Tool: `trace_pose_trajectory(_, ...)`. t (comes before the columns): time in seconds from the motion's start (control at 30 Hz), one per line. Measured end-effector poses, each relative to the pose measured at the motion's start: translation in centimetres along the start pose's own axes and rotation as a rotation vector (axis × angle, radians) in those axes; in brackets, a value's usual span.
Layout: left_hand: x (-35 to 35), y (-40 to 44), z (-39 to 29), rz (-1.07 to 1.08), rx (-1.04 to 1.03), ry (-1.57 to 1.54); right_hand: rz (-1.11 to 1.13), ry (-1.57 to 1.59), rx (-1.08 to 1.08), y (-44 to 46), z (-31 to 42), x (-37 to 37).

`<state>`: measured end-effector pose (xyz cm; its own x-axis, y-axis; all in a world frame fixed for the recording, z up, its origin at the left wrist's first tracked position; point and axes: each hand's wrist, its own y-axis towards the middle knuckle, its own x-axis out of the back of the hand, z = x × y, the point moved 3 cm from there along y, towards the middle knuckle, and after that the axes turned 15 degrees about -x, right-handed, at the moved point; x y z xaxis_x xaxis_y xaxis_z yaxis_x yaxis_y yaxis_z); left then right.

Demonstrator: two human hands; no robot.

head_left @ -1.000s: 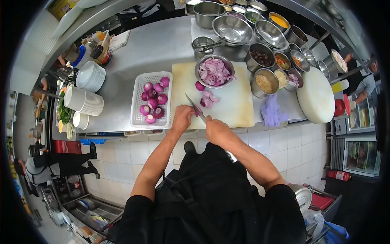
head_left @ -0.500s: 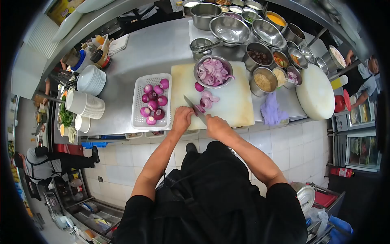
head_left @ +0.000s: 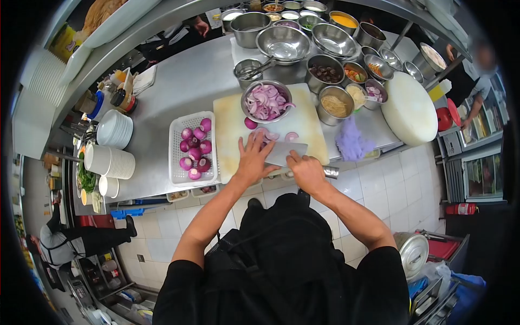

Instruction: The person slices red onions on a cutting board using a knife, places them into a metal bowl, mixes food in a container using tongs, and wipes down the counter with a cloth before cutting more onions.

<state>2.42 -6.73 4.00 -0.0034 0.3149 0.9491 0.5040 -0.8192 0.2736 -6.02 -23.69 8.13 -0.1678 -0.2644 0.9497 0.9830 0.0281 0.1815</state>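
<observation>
My left hand (head_left: 253,161) has its fingers spread over the near part of the cutting board (head_left: 227,124), by the left end of the knife blade. In my right hand (head_left: 307,172) is a cleaver-like knife (head_left: 287,151), its broad blade lying flat above the board. Sliced onion (head_left: 266,134) shows just beyond my left fingertips, and one slice (head_left: 291,136) lies apart to the right. A metal bowl of sliced onion (head_left: 267,101) stands at the back of the board, with a whole peeled onion (head_left: 251,123) beside it.
Left of the board, a white basket (head_left: 176,127) holds several peeled onions. A purple cloth (head_left: 353,142) and a round white board (head_left: 410,111) are to the right. Metal pots (head_left: 251,30) stand behind. Stacked bowls (head_left: 115,130) are at far left. Other people stand at both sides.
The knife has turned from upright slicing to flat, its blade now broadside. My left hand has opened and spread its fingers. The camera view has shifted slightly.
</observation>
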Motion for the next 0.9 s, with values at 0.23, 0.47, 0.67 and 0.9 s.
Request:
trace_pose_trajectory(0.23, -3.0, -1.1, 4.7, -0.113, -0.010, -0.260, 0.036, 0.382, -0.273, -5.5, -8.5, 3.7)
trace_pose_trajectory(0.47, -4.3, 3.3, 5.2, -0.163, -0.082, -0.299, 0.289, 1.276, -1.110, -7.3, -15.4, -4.7)
trace_pose_trajectory(0.67, -3.8, 4.7, 3.5, -0.262, -0.126, -0.374, 0.429, 1.165, -1.021, -4.1, -9.6, -7.5)
trace_pose_trajectory(0.9, -4.5, 1.1, 0.5, -0.464, 0.254, -0.329, 0.636, 0.997, -0.910, -3.6, 0.1, -8.4)
